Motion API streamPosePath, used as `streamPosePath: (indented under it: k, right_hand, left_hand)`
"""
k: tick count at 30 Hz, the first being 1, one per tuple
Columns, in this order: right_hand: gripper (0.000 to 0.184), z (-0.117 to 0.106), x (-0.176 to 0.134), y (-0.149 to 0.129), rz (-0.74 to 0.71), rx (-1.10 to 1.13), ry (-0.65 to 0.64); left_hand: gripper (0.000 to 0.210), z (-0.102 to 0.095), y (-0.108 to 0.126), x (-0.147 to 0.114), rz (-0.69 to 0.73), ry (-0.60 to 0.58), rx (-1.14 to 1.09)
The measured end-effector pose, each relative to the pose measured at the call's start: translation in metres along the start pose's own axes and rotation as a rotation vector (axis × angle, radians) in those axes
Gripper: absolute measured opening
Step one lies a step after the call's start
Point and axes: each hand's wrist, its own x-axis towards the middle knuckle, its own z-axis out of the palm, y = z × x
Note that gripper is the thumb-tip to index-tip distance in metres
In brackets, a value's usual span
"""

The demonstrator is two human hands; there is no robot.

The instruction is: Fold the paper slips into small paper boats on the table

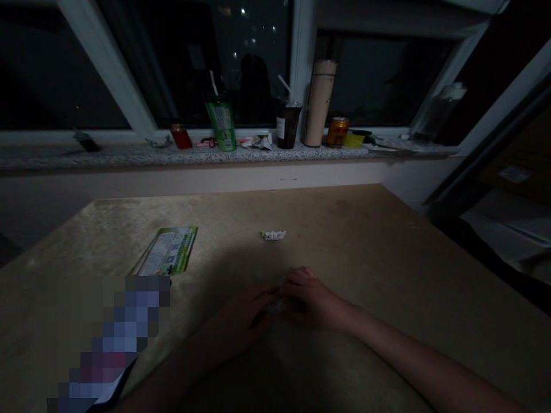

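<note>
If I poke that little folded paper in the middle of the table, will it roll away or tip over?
Probably neither. The little folded paper looks flat-bottomed and low on the table, so it would likely slide or skid instead of rolling. It seems tiny and thin, so probably very light; even a puff of air might shift it. A firm pinch would likely crush its folds.

Two hands were over worktop [387, 241]: left hand [241, 321] and right hand [310, 298], one small pale scrap [278, 304] between them. One folded paper piece [272, 234] lay farther off. One green leaflet [167, 250] was at left. On window sill [64, 156] stood two cups with straws, green cup [222, 125] and dark cup [287, 125]; two cans, red can [180, 136] and gold can [337, 132]; one tall tumbler [320, 103].
</note>
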Motion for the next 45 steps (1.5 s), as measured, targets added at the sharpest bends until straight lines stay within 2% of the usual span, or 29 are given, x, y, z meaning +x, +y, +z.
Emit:
streamPosePath:
  k: [5,11,15,19,26,33,36,45]
  right_hand:
    - [0.021,-0.010,0.000,0.007,0.004,0.034,0.000]
    - [0.016,-0.013,-0.004,0.012,-0.046,-0.022,0.024]
    - [0.017,-0.005,-0.004,0.011,-0.088,-0.142,0.038]
    - [0.019,0.007,-0.001,0.003,-0.201,-0.232,0.021]
    - [0.019,0.012,0.004,-0.006,-0.240,-0.326,-0.008]
    - [0.015,0.020,0.009,-0.002,-0.202,-0.356,-0.002]
    - [0.012,0.022,0.010,-0.001,-0.166,-0.321,-0.008]
    - [0.010,0.020,0.016,0.000,-0.003,0.031,0.012]
  left_hand:
    - [0.039,-0.011,-0.010,0.000,0.054,-0.039,0.021]
    - [0.029,-0.025,-0.009,0.002,0.121,-0.118,0.142]
    - [0.027,-0.023,-0.010,0.003,0.132,-0.130,0.246]
    - [0.026,-0.016,-0.015,0.002,0.148,-0.109,0.303]
    - [0.024,-0.012,-0.020,0.004,0.151,-0.067,0.192]
    - [0.017,-0.016,-0.015,0.004,0.073,-0.053,0.038]
    - [0.015,-0.016,-0.014,0.004,0.092,-0.056,0.006]
    - [0.014,-0.019,-0.001,0.004,0.028,-0.053,-0.078]
